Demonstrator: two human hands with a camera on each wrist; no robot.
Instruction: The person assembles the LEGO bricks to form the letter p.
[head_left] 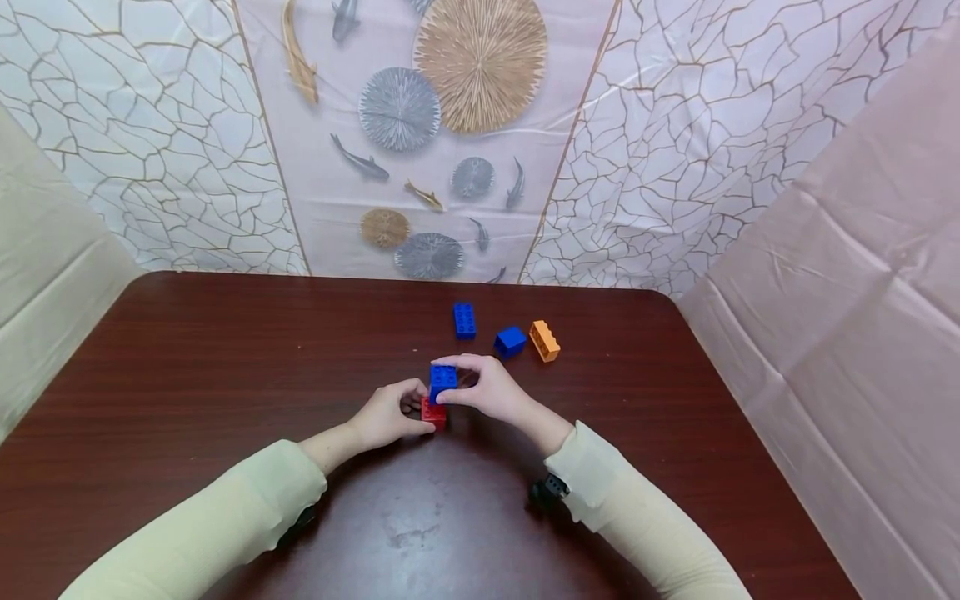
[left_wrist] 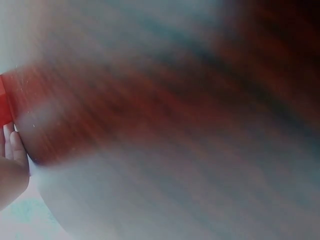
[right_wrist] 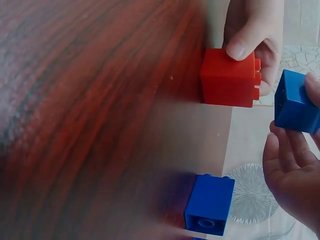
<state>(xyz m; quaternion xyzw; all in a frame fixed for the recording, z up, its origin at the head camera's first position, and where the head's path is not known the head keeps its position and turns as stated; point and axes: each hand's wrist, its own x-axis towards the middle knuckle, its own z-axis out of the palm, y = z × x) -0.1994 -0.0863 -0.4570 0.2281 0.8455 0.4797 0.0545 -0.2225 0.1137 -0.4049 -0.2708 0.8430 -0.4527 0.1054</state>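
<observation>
On the table stands a red toy building brick [head_left: 433, 412], studs up; the left hand [head_left: 384, 416] grips it between thumb and fingers. Just above it, a blue brick [head_left: 443, 380] is pinched between the thumb and fingers of the right hand [head_left: 491, 388]. A gap separates the held blue brick [right_wrist: 294, 102] from the studs of the red brick [right_wrist: 227, 82] in the right wrist view. Only a sliver of the red brick [left_wrist: 4, 102] shows at the left edge of the blurred left wrist view, above part of a hand [left_wrist: 12, 172].
Beyond the hands, a long blue brick [head_left: 464, 321] lies studs up. To its right are a smaller blue brick [head_left: 510, 342], tipped on its side, and an orange brick [head_left: 545, 341], also on its side. Patterned cloth [head_left: 637, 150] hangs behind the dark wooden table [head_left: 225, 367].
</observation>
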